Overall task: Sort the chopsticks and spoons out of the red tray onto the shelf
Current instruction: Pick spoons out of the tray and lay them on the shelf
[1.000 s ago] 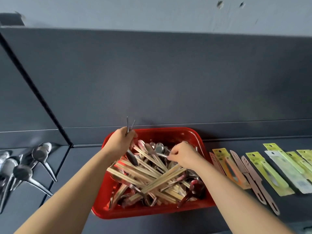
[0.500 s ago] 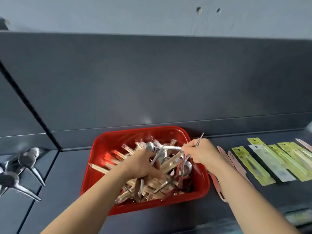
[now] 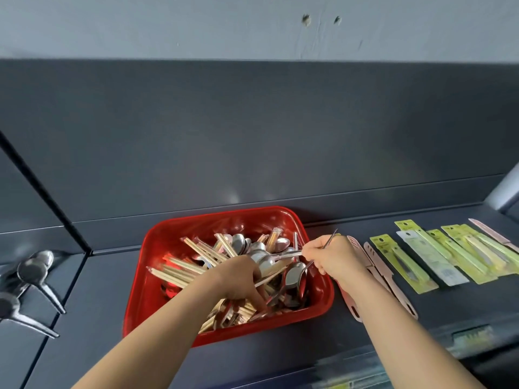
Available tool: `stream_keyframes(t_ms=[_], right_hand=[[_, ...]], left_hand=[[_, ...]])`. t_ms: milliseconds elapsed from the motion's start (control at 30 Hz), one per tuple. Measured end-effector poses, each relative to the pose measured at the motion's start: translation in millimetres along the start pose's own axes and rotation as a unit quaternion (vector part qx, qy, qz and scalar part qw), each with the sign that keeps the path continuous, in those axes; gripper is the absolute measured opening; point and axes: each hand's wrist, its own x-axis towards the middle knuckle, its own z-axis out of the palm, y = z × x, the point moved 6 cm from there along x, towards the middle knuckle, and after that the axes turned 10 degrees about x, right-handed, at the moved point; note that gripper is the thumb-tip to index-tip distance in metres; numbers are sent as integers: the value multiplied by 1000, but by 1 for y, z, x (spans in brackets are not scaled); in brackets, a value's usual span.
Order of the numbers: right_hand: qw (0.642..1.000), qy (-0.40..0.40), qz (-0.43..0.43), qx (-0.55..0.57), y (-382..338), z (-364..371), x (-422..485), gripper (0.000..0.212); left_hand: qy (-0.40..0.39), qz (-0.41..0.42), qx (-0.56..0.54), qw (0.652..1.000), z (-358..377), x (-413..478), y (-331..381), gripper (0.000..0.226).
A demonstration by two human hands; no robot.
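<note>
Left hand (image 3: pixel 238 279), right hand (image 3: pixel 334 256) bare; forearms bare to frame edge; nails apparently short.

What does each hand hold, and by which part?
The right hand pinches a thin silver metal spoon by its handle, bowl down in the red plastic tray. The left hand reaches into the cutlery pile; its hold cannot be told.

Bare shelf (image 3: pixel 106 290): open strip left of the red tray (image 3: pixel 157 248), ending at the divider (image 3: pixel 47 197).
Tray: heaped with chopsticks (image 3: pixel 182 268) and spoons (image 3: pixel 238 242). The left hand (image 3: pixel 238 279) is over the middle. The right hand (image 3: pixel 334 256), pinching a spoon (image 3: pixel 332 237), is over the right rim.
Right: pink knives (image 3: pixel 379 265) just beside the tray, green packets (image 3: pixel 421 256) beyond.
Far: back panel (image 3: pixel 252 136).
Past the divider: sorted spoons (image 3: pixel 33 273).
</note>
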Motion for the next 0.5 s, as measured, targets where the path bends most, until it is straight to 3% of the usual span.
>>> stream_keyframes(t_ms=[267, 500], right_hand=[[998, 37, -30, 35, 4, 1, 2, 20], [988, 105, -80, 81, -8, -1, 6, 29]], left_hand=[[5, 12, -48, 999, -2, 2, -8, 13], [117, 17, -75, 990, -35, -5, -29, 13]])
